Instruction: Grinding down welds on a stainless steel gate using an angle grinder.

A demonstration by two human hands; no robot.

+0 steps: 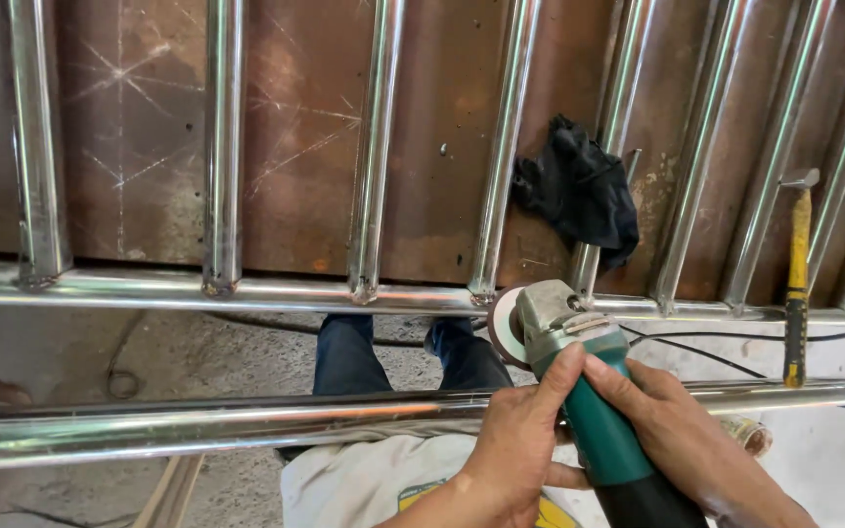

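Head view, left to right: welded joints line the stainless rail (246, 291) across mid-frame. The left hand (515, 440) and the right hand (672, 430), lower right, are both wrapped tight round the green angle grinder (579, 391), its disc (506, 328) near one joint. Good work here, I judge, means keeping the disc shallow, with light pressure, clear of the black rag (579, 191) and the hammer (797, 284).

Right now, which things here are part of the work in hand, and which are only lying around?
In use: angle grinder, held by left hand and right hand; steel railing at its disc.

Lying about: black cloth, yellow-handled hammer, black cable.
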